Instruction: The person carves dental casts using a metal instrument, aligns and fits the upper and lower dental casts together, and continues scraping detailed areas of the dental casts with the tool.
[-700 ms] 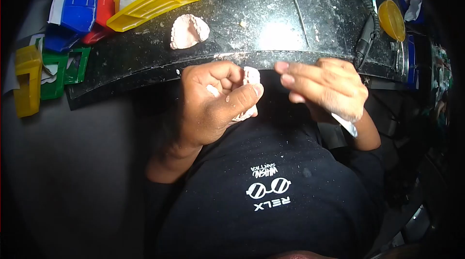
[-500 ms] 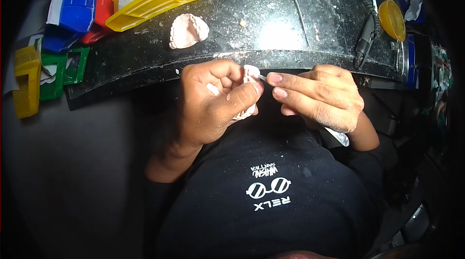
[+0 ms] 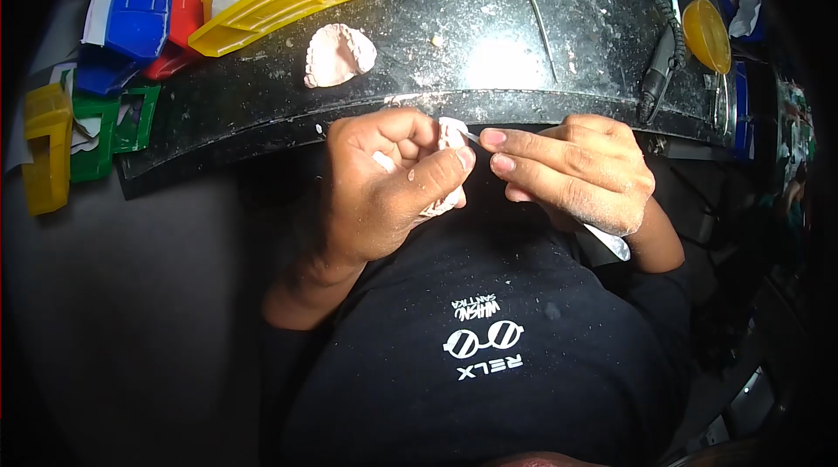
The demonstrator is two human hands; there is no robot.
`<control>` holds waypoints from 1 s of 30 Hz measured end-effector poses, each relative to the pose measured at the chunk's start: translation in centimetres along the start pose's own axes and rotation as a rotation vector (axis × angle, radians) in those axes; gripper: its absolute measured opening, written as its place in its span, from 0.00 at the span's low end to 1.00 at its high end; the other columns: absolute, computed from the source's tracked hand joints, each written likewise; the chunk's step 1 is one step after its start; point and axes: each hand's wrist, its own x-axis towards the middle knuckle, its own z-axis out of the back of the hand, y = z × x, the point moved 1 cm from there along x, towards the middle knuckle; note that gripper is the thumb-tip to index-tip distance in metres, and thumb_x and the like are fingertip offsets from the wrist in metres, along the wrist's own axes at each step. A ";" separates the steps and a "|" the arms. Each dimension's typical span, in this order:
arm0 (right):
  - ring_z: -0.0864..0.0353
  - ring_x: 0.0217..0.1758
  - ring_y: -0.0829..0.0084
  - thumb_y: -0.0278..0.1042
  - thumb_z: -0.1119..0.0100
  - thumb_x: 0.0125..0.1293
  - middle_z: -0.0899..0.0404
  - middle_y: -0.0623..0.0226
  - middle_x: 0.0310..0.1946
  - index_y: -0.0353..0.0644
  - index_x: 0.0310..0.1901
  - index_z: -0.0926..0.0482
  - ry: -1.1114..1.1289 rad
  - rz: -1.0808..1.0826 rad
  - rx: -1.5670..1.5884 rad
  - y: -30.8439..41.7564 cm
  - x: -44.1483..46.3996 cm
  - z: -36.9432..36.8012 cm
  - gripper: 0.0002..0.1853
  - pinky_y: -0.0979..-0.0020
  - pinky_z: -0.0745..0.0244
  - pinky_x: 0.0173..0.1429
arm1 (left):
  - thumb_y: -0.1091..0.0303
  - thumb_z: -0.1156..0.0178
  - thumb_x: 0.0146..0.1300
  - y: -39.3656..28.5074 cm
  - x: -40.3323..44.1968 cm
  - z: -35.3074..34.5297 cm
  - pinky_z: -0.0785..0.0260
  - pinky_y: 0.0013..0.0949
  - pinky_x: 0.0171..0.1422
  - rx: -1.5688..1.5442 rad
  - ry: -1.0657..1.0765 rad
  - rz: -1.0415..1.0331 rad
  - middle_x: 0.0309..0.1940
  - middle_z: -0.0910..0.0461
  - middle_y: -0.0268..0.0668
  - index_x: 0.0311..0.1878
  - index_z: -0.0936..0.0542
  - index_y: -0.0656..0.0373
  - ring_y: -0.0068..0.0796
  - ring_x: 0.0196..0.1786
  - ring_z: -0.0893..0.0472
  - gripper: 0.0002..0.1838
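Observation:
My left hand [image 3: 384, 183] is wrapped round a pale pink plaster dental model [image 3: 451, 133], thumb across its side; much of the model is hidden by the fingers. My right hand [image 3: 576, 172] pinches a slim metal carving tool [image 3: 608, 243]. Its thin tip meets or nearly meets the model's upper edge, while the broad, shiny other end sticks out below the palm. Whitish dust coats the right hand. Beyond my left hand, a second dental model [image 3: 337, 57], arch-shaped, lies on the dark bench [image 3: 419, 30].
A yellow bin [image 3: 288, 9] with papers, a red bin [image 3: 185, 13] and a blue bin [image 3: 131, 9] stand at the far left. A thin metal rod [image 3: 538, 17] lies on the bench. At right are a grey handpiece [image 3: 661, 74] with a coiled cord and an orange bowl [image 3: 706, 37].
Almost nothing differs. Both hands keep their hold, and the tool's tip has shifted very slightly at the model's edge.

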 end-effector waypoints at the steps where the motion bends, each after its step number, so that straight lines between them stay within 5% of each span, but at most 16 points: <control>1: 0.18 0.24 0.80 0.26 0.25 0.56 0.11 0.55 0.44 0.37 0.43 0.14 -0.004 0.003 0.001 0.0 0.0 -0.1 0.13 0.81 0.28 0.24 | 0.78 0.36 0.66 -0.1 0.0 0.0 0.36 0.19 0.23 0.002 0.004 0.005 0.22 0.18 0.38 0.32 0.19 0.71 0.14 0.22 0.24 0.07; 15: 0.22 0.21 0.82 0.27 0.26 0.56 0.11 0.56 0.43 0.37 0.42 0.13 0.004 0.028 -0.067 -0.2 0.0 -0.3 0.12 0.81 0.31 0.23 | 0.77 0.36 0.66 0.0 0.3 0.4 0.35 0.20 0.23 -0.023 0.035 0.048 0.21 0.18 0.38 0.30 0.20 0.71 0.14 0.22 0.23 0.09; 21: 0.16 0.25 0.73 0.27 0.35 0.55 0.12 0.55 0.44 0.32 0.44 0.15 0.100 -0.065 -0.275 -3.0 -1.2 -0.4 0.15 0.73 0.21 0.27 | 0.72 0.37 0.60 -0.6 0.1 0.4 0.40 0.22 0.18 0.001 0.081 0.168 0.17 0.21 0.41 0.31 0.20 0.72 0.18 0.14 0.28 0.09; 25: 0.12 0.30 0.73 0.25 0.30 0.57 0.11 0.58 0.42 0.34 0.44 0.15 0.061 -0.123 -0.228 -2.9 -1.2 -1.1 0.13 0.74 0.18 0.31 | 0.72 0.37 0.60 0.3 0.3 0.7 0.41 0.22 0.17 -0.059 0.037 0.073 0.17 0.21 0.42 0.31 0.20 0.72 0.17 0.14 0.28 0.09; 30: 0.12 0.31 0.74 0.32 0.30 0.65 0.11 0.56 0.43 0.36 0.46 0.15 0.081 -0.132 -0.095 0.1 0.4 0.5 0.11 0.79 0.28 0.27 | 0.77 0.37 0.64 -0.4 0.4 0.9 0.32 0.21 0.25 -0.128 0.114 0.145 0.22 0.19 0.39 0.33 0.18 0.72 0.17 0.21 0.22 0.06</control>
